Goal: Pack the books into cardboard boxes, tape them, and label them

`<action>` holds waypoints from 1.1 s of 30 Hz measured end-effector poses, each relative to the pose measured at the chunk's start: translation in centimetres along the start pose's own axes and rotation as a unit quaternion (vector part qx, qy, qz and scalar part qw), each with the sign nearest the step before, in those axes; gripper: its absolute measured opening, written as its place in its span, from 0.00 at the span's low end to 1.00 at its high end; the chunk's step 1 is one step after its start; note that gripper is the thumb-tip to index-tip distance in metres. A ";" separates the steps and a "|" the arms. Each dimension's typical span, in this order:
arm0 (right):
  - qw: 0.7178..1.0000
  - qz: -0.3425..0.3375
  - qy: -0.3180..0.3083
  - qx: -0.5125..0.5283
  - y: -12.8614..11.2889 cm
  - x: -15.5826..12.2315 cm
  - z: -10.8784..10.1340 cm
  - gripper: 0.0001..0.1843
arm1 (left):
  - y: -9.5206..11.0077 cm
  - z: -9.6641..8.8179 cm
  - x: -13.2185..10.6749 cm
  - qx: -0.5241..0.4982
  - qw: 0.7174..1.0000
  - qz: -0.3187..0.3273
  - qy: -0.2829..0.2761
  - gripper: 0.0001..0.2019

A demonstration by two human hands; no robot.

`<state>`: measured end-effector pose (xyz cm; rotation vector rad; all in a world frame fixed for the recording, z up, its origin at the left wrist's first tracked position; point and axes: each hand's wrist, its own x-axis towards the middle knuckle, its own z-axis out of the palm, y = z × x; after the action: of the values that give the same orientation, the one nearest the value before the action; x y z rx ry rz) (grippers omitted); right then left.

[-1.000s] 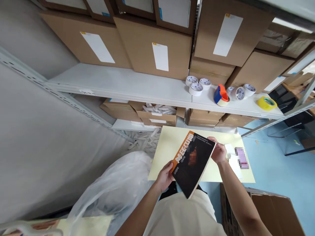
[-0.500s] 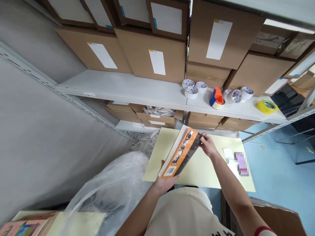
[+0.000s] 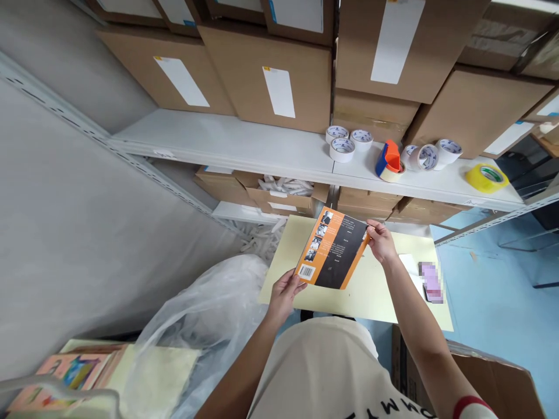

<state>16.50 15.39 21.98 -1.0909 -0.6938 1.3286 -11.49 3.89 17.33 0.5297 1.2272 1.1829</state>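
Over the near half of the pale yellow table (image 3: 375,294), a paperback book (image 3: 334,250) is held back cover up, tilted, with its barcode corner toward the person. The left hand (image 3: 283,291) is closed on that near corner with the thumb on top. The right hand (image 3: 382,243) pinches the far right corner. Whether the book touches the table cannot be told.

It looks light and thin, and the glossy cover is probably a little slick. Such a soft binding would likely sag or curl if held by one corner. Opposite corners or the bound edge seem the surest places to hold it.

The front cover faces down, and the fingers beneath it are hidden. The print on the back is too small to read. Right of the book on the table lie a white slip (image 3: 410,269) and a blurred object (image 3: 430,282). Left of the table a clear plastic bag (image 3: 205,308) hides its contents, and a cardboard box (image 3: 493,378) nearer the person is cut off by the frame.
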 end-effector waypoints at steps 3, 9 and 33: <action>1.000 -0.005 0.005 -0.020 -0.1 0.6 -0.2 0.19 | -0.4 -0.4 -0.1 0.035 0.999 -0.008 -0.001 0.33; 1.000 -0.010 0.009 -0.028 -0.6 1.4 0.5 0.19 | -0.4 -0.9 -0.4 0.110 0.991 -0.022 -0.069 0.32; 0.981 -0.072 -0.135 -0.123 -2.6 1.5 -0.8 0.21 | -1.5 0.5 -0.8 -0.049 0.987 -0.122 -0.092 0.22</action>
<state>18.54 16.97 23.80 -1.0406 -1.1419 1.3017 -10.37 2.80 16.55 0.3934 1.0374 0.9601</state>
